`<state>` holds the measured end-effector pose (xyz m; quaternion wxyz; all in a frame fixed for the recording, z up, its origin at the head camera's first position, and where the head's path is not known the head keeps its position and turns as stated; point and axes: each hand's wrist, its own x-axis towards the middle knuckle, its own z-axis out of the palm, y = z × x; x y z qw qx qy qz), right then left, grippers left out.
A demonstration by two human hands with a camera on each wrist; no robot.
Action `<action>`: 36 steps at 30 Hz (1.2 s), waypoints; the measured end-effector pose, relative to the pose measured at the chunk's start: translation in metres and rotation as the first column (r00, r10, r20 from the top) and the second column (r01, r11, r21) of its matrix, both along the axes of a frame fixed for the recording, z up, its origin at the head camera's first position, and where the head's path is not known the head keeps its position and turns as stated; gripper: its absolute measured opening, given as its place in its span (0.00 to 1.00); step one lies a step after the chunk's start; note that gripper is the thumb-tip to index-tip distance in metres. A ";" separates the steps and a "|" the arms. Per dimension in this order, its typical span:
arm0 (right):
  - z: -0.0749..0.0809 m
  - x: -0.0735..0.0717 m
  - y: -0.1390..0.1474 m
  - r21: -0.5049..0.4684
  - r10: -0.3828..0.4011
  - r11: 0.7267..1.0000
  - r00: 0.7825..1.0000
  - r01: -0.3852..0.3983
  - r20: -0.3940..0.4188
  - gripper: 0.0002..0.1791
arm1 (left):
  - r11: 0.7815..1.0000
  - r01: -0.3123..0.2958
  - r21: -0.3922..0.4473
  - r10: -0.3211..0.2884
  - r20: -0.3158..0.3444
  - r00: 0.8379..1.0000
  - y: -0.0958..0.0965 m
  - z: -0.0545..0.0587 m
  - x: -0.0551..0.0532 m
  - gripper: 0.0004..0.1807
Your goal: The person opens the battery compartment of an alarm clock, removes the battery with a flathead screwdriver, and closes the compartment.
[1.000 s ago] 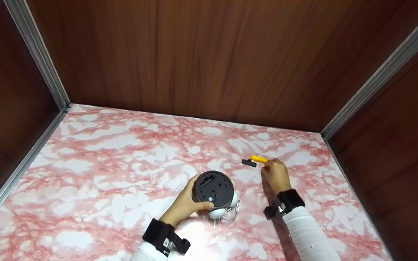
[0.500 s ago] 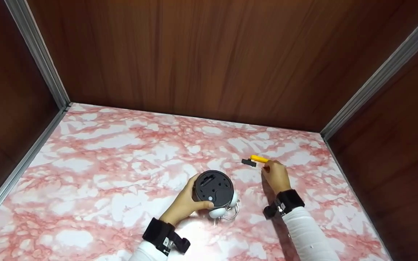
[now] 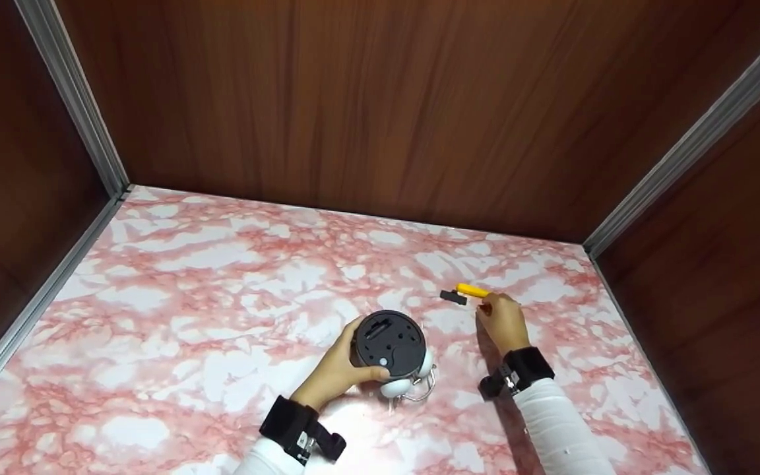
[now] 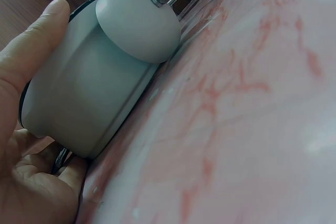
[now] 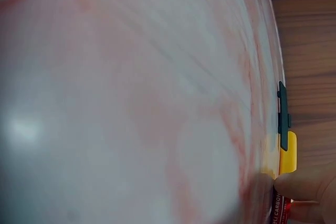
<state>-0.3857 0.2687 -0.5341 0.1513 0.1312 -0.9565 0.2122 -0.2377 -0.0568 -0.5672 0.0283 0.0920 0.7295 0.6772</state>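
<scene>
A twin-bell alarm clock (image 3: 390, 343) lies face down on the table, its black back up with a battery slot uncovered. My left hand (image 3: 337, 369) grips its round body from the left side, thumb on the rim near a bell. The left wrist view shows the pale casing (image 4: 89, 93) and one bell (image 4: 139, 22) close up. To the right, my right hand (image 3: 504, 320) pinches a red battery (image 5: 280, 209) with "CARBON" lettering, low at the table. Beside these fingers lies a yellow handle (image 3: 472, 290), its far end hidden by the hand. A small black battery cover (image 3: 453, 297) lies by it.
The pink-and-white marbled tabletop (image 3: 189, 316) is bounded by a brown wood-grain panel (image 3: 353, 112) at the back and panels on both sides. Grey metal rails (image 3: 76, 99) run along the corners.
Over the last second my right hand has shifted very slightly down. The clock and the left hand keep their places.
</scene>
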 end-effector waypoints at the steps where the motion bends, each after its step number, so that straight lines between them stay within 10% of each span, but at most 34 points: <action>1: 0.000 0.000 0.000 0.004 -0.002 1.000 1.000 0.002 0.004 0.04 | 1.000 0.001 0.002 -0.001 0.000 1.000 0.000 0.000 0.000 0.62; 36: 0.004 0.010 0.000 0.046 0.058 0.998 0.993 -0.053 -0.104 0.05 | 1.000 0.009 -0.004 -0.009 -0.004 1.000 -0.001 0.000 0.000 0.62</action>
